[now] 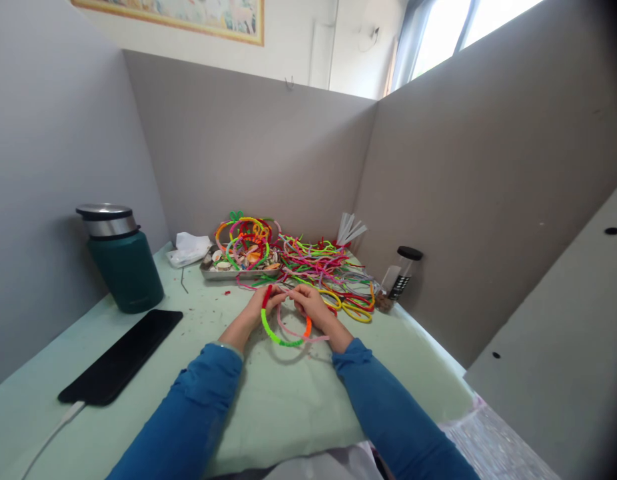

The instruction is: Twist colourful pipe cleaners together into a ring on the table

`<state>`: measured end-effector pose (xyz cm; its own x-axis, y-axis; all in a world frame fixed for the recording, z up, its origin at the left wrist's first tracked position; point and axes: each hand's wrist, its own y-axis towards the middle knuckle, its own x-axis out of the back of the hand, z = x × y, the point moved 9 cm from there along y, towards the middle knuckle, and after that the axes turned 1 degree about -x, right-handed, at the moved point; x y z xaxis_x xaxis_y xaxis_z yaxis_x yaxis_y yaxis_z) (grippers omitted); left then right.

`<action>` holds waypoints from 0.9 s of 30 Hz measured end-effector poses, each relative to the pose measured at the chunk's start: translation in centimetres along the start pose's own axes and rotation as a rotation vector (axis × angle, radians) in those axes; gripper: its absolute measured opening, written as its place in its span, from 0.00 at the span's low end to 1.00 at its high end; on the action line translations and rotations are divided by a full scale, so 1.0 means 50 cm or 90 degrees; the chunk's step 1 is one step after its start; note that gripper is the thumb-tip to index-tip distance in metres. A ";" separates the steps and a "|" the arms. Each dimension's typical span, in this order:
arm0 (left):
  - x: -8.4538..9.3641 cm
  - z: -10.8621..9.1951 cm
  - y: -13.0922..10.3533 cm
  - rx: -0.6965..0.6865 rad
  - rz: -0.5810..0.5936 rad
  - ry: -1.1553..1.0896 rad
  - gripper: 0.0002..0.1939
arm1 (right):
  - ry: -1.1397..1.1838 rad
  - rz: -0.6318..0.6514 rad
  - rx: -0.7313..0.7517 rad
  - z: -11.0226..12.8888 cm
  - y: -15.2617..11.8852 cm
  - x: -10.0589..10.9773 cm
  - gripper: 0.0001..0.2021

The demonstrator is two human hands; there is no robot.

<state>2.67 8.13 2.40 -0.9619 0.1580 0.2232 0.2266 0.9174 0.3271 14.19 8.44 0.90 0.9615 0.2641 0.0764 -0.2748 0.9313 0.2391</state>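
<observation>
Between my two hands hangs a pipe cleaner ring (284, 343), coloured red, green and orange in sections. My left hand (258, 310) pinches it near its red part. Fingers closed, my right hand (311, 305) meets the left one at the top of the ring. A loose pink pipe cleaner (287, 329) curves down from the fingertips inside the ring, its end reaching right below my right hand. The exact spot where the fingers grip is too small to make out. Just beyond my hands lies a heap of colourful pipe cleaners (316, 263).
A metal tray (241, 274) holds shells, with finished-looking coloured rings (248, 240) on top. Leftward stand a green bottle (123, 267), a black phone (121, 357) on a cable, and white tissue (190, 248). A clear black-lidded bottle (401, 277) leans at right. Grey partitions (248, 140) enclose the table.
</observation>
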 end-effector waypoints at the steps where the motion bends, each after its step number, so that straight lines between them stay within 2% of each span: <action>1: -0.002 -0.001 -0.001 0.002 0.006 -0.009 0.14 | -0.001 0.001 0.002 0.000 0.000 0.000 0.13; 8: -0.017 0.021 -0.009 0.062 0.059 -0.082 0.15 | 0.006 0.014 0.012 -0.007 0.003 0.001 0.13; 14: -0.013 0.037 -0.009 0.085 0.054 -0.092 0.16 | 0.020 0.026 0.006 -0.010 0.006 0.000 0.14; 22: -0.006 0.036 -0.009 0.106 0.013 -0.075 0.16 | 0.023 0.036 0.006 -0.009 0.006 -0.001 0.14; 27: -0.008 0.050 -0.010 0.110 0.033 -0.110 0.16 | 0.003 0.030 0.005 -0.009 0.005 0.002 0.15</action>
<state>2.57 8.49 -0.14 -0.9648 0.2534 0.0704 0.2615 0.9528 0.1541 14.22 8.84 0.52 0.9473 0.3092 0.0837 -0.3203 0.9157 0.2427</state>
